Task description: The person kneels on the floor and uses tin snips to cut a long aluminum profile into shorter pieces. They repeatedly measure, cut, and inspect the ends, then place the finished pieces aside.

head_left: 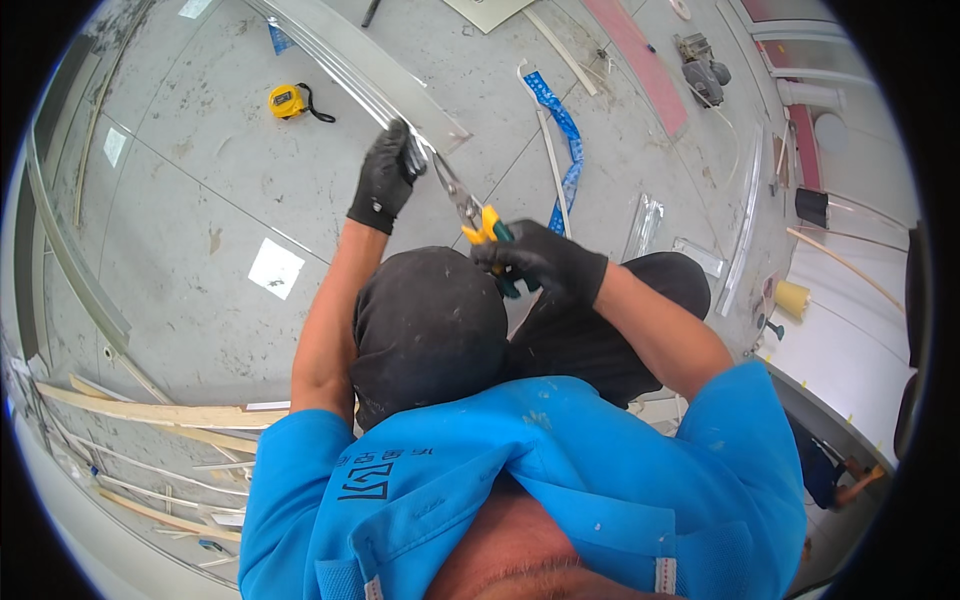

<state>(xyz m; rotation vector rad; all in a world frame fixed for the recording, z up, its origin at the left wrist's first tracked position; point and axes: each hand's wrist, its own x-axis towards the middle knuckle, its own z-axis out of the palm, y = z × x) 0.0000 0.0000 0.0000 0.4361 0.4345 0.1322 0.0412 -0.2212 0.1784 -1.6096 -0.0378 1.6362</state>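
Note:
My left hand [386, 175], in a black glove, is closed around the near end of a long, shiny metal strip [335, 68] that runs away to the upper left. In my gloved right hand [548, 264] are tin snips [462, 200] with yellow and green handles. The snips' blades point up and left, close to the strip's end beside my left fingers; whether they touch it I cannot tell. A wider pale panel [392, 85] lies along the strip's right side. My fingers partly cover the strip's end and the handles.
A yellow tape measure [287, 101] lies on the grey floor beyond my left hand. To the right are a crumpled blue strip [572, 150], a pink strip [645, 70] and a grey power tool [703, 72]. Wooden strips [160, 412] lie at lower left. Another person [822, 478] is at lower right.

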